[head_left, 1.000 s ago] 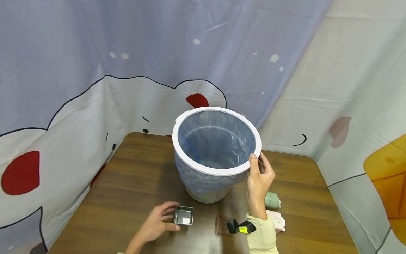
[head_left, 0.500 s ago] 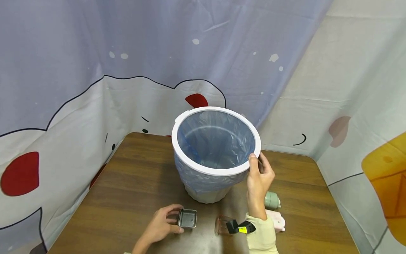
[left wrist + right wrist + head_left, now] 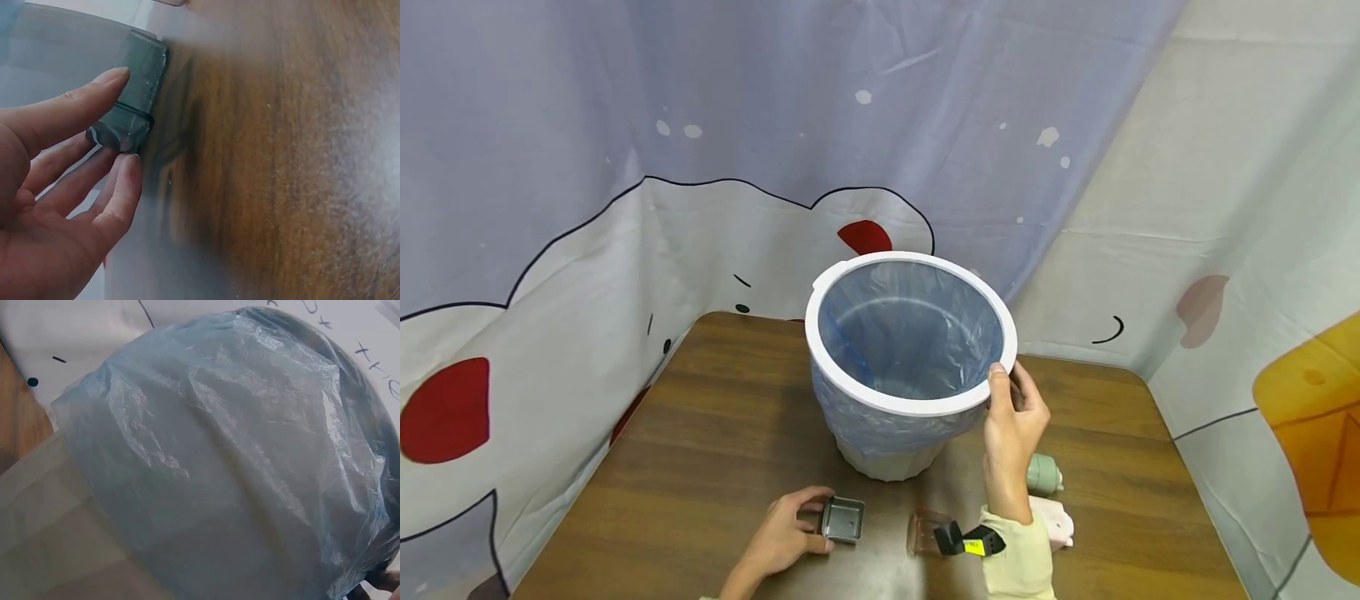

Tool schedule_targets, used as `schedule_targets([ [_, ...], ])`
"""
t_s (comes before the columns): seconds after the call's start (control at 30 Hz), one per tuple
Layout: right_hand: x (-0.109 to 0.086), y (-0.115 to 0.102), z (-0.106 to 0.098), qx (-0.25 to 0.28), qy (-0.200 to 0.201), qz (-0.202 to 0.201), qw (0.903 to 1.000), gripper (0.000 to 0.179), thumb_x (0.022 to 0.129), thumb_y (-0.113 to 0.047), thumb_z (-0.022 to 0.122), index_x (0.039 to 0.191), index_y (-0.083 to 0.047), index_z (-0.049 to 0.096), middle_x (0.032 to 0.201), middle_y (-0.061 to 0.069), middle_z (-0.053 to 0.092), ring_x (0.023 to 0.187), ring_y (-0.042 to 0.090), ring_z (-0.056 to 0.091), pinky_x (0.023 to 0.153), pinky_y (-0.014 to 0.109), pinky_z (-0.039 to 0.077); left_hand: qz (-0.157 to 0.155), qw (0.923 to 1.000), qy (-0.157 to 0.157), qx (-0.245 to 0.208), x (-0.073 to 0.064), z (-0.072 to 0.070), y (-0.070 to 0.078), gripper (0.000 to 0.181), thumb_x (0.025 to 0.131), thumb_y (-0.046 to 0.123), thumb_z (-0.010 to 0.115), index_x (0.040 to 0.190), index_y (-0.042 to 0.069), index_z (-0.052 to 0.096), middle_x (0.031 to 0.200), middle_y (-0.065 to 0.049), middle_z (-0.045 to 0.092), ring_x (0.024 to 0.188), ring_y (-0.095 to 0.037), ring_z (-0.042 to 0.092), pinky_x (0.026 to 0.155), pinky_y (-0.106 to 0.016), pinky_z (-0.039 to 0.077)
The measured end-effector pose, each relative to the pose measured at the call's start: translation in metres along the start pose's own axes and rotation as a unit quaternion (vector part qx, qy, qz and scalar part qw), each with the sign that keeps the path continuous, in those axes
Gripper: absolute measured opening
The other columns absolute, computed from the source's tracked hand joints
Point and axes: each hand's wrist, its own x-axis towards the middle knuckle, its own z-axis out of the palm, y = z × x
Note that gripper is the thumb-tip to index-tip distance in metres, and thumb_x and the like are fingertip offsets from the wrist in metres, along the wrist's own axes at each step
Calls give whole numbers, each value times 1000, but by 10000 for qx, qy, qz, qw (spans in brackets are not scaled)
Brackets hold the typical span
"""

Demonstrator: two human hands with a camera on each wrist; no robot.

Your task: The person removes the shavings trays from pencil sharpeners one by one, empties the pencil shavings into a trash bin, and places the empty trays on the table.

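My left hand holds a small dark, see-through rectangular box near the front of the table. The left wrist view shows the thumb on one side of this box and the other fingers below it. Behind it stands a white trash can with a bluish plastic liner, its white ring over the bag. My right hand grips this ring at the right front, thumb on top. The liner fills most of the right wrist view, where only some fingertips show in the lower right corner.
A reddish see-through box lies between the two hands, partly covered by the right wrist camera. Beyond the right forearm lie a green object and a pink one. A printed cloth hangs behind the wooden table.
The small dark box and my left hand have moved right and slightly toward the front edge, and the box's tilt has changed. My right hand stays on the trash can's ring.
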Motion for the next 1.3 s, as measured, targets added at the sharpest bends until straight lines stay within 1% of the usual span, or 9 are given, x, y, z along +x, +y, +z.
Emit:
schedule_targets([
  [0.23, -2, -4, -2, -54, -106, 128, 9998, 32, 86, -21, 63, 113, -3, 63, 89, 0, 64, 81, 11, 59, 64, 19, 47, -63, 9999, -84, 109, 2, 2, -4, 70, 58, 1, 83, 122, 1, 54, 114, -24, 56, 100, -34, 58, 74, -34, 54],
  [0.37, -3, -5, -2, -62, -122, 157, 9998, 33, 87, -23, 63, 113, -2, 63, 90, 0, 64, 82, 11, 58, 64, 20, 46, -4, 9998, -84, 157, 3, 3, -6, 69, 58, 2, 83, 121, 1, 55, 115, -22, 56, 104, -35, 56, 76, -37, 53],
  [0.5, -3, -5, -2, -83, -85, 179, 9998, 34, 87, -23, 63, 113, -2, 63, 88, -1, 64, 81, 10, 58, 63, 20, 46, 37, 9996, -39, 292, 4, 5, -6, 68, 59, 3, 82, 121, 0, 55, 118, -19, 56, 105, -34, 56, 76, -36, 53],
  [0.6, -3, -5, -2, -102, -28, 169, 9998, 34, 87, -23, 63, 113, 0, 63, 86, -3, 64, 78, 8, 58, 61, 20, 45, 32, 9992, -40, 387, 4, 7, -6, 68, 60, 5, 82, 122, -1, 54, 120, -19, 55, 105, -34, 55, 76, -35, 53],
  [0.8, -3, -4, -3, -68, -28, 128, 9999, 35, 87, -23, 63, 113, 1, 63, 85, -3, 64, 77, 7, 58, 61, 19, 45, 12, 9994, -67, 348, 3, 10, -7, 69, 63, 7, 82, 124, -1, 52, 120, -21, 55, 104, -35, 56, 74, -35, 53],
  [0.9, -5, -4, -7, -65, -169, 142, 9997, 37, 87, -24, 63, 114, 1, 61, 87, -2, 63, 78, 7, 57, 63, 19, 46, 60, 9994, -11, 347, 2, 12, -8, 71, 62, 7, 82, 125, -2, 51, 121, -21, 55, 104, -34, 56, 75, -34, 53],
  [1.07, -10, -3, -15, -175, -488, 125, 9986, 40, 90, -25, 59, 120, 1, 57, 95, -1, 62, 87, 9, 57, 72, 18, 48, 134, 9996, 100, 249, 2, 14, -9, 78, 60, 6, 83, 127, -6, 46, 119, -21, 56, 104, -34, 56, 76, -34, 53],
  [1.13, -11, -2, -17, -268, -638, 99, 9976, 41, 91, -26, 57, 123, 0, 55, 99, 1, 61, 91, 10, 57, 76, 19, 48, 117, 9996, 139, 223, 2, 14, -9, 79, 60, 6, 83, 128, -6, 45, 118, -21, 56, 104, -34, 56, 76, -34, 53],
  [1.3, -9, 0, -20, -432, -955, 41, 9945, 42, 93, -26, 55, 124, 1, 54, 106, 6, 60, 95, 10, 56, 77, 18, 48, 47, 9993, 214, 309, 1, 15, -9, 80, 58, 6, 83, 128, -5, 45, 118, -20, 57, 104, -33, 56, 75, -33, 53],
])
